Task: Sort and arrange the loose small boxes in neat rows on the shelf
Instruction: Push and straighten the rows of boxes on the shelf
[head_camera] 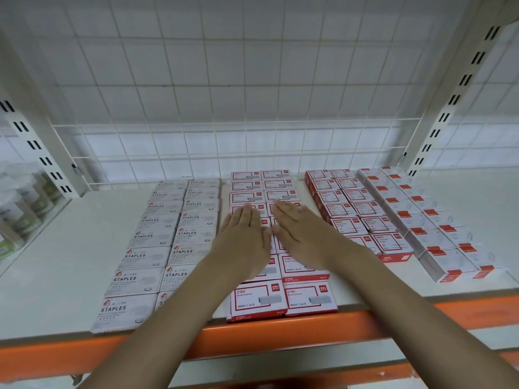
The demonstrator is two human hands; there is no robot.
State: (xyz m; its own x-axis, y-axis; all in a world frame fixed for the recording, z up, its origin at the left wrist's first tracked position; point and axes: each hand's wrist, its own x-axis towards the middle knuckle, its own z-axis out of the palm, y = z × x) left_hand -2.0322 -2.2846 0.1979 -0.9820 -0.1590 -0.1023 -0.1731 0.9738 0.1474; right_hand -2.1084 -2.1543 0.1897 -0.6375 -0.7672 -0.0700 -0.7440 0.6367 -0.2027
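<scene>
Red-bordered staple boxes (pixel 259 300) lie flat, rows running front-to-back.

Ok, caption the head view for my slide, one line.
Both hands, left and right, lie flat on the middle red-bordered boxes, beside STAPLES boxes on the shelf.

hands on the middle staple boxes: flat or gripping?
Flat. Both the left hand and right hand lie palm-down with straight fingers on the red-bordered boxes; no finger curls round a box.
</scene>
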